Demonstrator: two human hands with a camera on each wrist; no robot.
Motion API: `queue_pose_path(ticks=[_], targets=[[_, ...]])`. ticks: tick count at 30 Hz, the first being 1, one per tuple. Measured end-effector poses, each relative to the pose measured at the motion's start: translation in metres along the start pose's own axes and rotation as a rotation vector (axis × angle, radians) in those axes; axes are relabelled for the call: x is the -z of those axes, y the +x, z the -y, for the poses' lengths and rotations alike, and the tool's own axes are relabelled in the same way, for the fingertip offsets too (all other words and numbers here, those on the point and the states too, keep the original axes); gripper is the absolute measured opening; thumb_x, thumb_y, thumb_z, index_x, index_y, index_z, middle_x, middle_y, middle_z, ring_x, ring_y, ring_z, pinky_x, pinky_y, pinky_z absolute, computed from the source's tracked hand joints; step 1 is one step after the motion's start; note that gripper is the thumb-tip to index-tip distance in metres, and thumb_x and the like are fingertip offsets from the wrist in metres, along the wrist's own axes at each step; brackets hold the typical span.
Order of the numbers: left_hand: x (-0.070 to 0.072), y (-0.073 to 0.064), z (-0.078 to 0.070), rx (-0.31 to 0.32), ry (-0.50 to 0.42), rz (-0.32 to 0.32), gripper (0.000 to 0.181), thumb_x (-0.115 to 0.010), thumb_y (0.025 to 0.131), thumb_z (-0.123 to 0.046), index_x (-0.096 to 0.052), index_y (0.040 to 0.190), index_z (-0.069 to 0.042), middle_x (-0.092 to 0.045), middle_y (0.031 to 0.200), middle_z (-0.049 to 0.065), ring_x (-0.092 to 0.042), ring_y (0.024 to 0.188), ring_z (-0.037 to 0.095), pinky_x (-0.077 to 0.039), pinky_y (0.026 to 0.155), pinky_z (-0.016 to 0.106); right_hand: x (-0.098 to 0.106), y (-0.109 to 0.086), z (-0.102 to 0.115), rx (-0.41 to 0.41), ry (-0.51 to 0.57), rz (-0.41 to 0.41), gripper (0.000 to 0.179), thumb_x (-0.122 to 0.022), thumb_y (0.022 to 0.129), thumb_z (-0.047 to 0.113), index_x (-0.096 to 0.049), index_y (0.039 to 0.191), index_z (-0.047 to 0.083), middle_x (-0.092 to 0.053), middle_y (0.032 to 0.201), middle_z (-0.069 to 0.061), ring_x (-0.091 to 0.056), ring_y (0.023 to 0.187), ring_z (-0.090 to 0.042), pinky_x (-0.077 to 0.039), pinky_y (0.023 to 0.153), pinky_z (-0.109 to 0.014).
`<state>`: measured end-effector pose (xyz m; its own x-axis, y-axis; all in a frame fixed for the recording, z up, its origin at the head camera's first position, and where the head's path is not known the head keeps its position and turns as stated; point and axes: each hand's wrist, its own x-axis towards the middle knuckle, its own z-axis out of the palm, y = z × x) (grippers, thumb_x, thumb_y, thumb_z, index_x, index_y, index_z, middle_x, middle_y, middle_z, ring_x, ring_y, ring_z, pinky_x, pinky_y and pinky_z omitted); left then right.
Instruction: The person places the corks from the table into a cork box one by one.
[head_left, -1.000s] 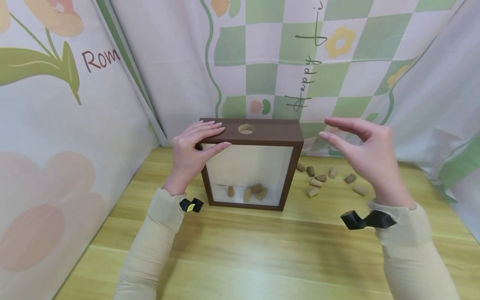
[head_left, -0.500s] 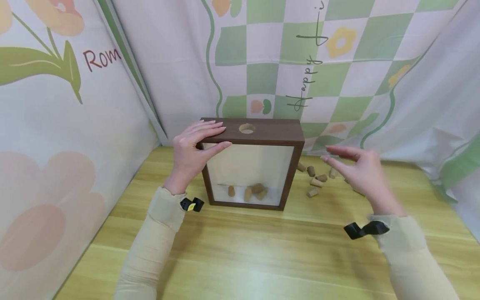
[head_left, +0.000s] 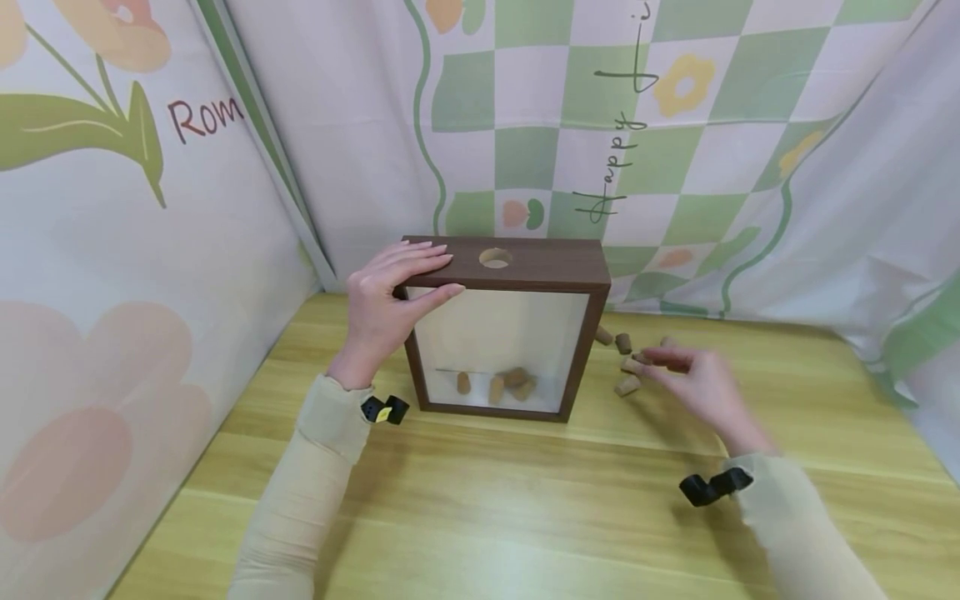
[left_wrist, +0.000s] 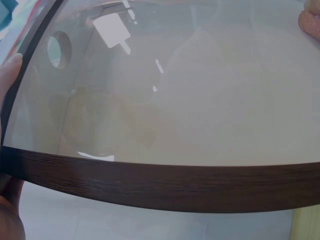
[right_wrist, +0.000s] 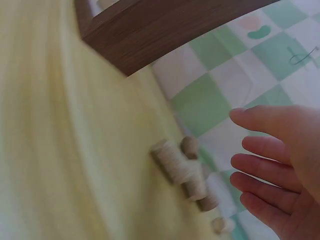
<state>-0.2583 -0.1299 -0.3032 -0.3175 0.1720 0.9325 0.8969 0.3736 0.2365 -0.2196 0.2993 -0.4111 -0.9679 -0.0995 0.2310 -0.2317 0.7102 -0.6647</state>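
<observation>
The left hand [head_left: 386, 292] is gripping the box [head_left: 506, 329] by one corner; corks [head_left: 627, 385] are lying to its right. Beside these, the right hand [head_left: 701, 385] is hovering, visibly parted and empty only in the right wrist view.

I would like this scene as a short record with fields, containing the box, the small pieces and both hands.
box: upright, brown frame, clear front, round hole in top
inside pieces: a few, at the bottom
outside pieces: on the table, right of the box
left hand: grips upper left corner
right hand: at outside pieces; contact unclear
</observation>
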Motion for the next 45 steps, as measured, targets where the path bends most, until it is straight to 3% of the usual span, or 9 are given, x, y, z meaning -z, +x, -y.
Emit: queue_pose_path(ticks=[5, 10, 18, 27, 40, 45], targets=[[0.001, 0.0, 0.0, -0.005, 0.016, 0.012, 0.04, -0.095, 0.071, -0.013, -0.081, 0.107, -0.006, -0.075, 0.111, 0.005, -0.069, 0.11, 0.025, -0.048, 0.107, 0.041, -0.009, -0.003, -0.013, -0.014, 0.027, 0.068, 0.046, -0.074, 0.097, 0.035, -0.07, 0.128, 0.002, -0.07, 0.122, -0.018, -0.067, 0.109, -0.037, -0.047, 0.081, -0.01], [0.0, 0.0, 0.0, -0.006, 0.013, 0.005, 0.04, -0.095, 0.07, -0.01, -0.081, 0.107, -0.005, -0.076, 0.11, 0.005, -0.07, 0.109, 0.026, -0.048, 0.106, 0.041, -0.018, -0.003, -0.025, -0.029, 0.039, 0.092, 0.048, -0.078, 0.092, 0.039, -0.071, 0.129, 0.01, -0.069, 0.126, -0.011, -0.067, 0.108, -0.03, -0.05, 0.085, -0.018], [0.001, 0.0, 0.0, -0.007, 0.032, 0.023, 0.04, -0.095, 0.072, -0.015, -0.081, 0.108, -0.006, -0.075, 0.112, 0.006, -0.069, 0.11, 0.026, -0.048, 0.106, 0.04, -0.027, -0.002, -0.034, 0.003, 0.088, 0.093, 0.043, -0.08, 0.091, 0.03, -0.072, 0.128, 0.009, -0.072, 0.12, -0.007, -0.069, 0.101, -0.02, -0.049, 0.082, -0.01], [0.002, 0.0, 0.0, -0.003, 0.031, 0.039, 0.037, -0.093, 0.075, -0.017, -0.081, 0.108, -0.006, -0.075, 0.112, 0.006, -0.069, 0.111, 0.024, -0.048, 0.107, 0.039, -0.028, 0.0, -0.032, -0.005, 0.061, 0.117, 0.04, -0.078, 0.093, 0.022, -0.071, 0.129, 0.006, -0.071, 0.122, -0.014, -0.067, 0.108, -0.031, -0.049, 0.081, -0.012], [0.001, 0.0, 0.0, -0.018, 0.021, 0.016, 0.038, -0.094, 0.073, -0.012, -0.08, 0.108, -0.004, -0.075, 0.111, 0.007, -0.07, 0.109, 0.028, -0.048, 0.106, 0.04, -0.028, 0.003, -0.032, 0.011, -0.013, 0.105, 0.031, -0.079, 0.093, 0.013, -0.074, 0.122, 0.006, -0.071, 0.121, -0.014, -0.067, 0.107, -0.033, -0.051, 0.083, -0.018], [0.002, 0.0, 0.0, -0.017, 0.03, 0.027, 0.038, -0.094, 0.074, -0.015, -0.08, 0.108, -0.005, -0.075, 0.112, 0.006, -0.069, 0.11, 0.026, -0.047, 0.107, 0.04, -0.028, 0.002, -0.03, -0.009, 0.0, 0.102, 0.03, -0.079, 0.093, 0.017, -0.075, 0.12, 0.006, -0.069, 0.125, -0.016, -0.067, 0.108, -0.034, -0.051, 0.084, -0.02]])
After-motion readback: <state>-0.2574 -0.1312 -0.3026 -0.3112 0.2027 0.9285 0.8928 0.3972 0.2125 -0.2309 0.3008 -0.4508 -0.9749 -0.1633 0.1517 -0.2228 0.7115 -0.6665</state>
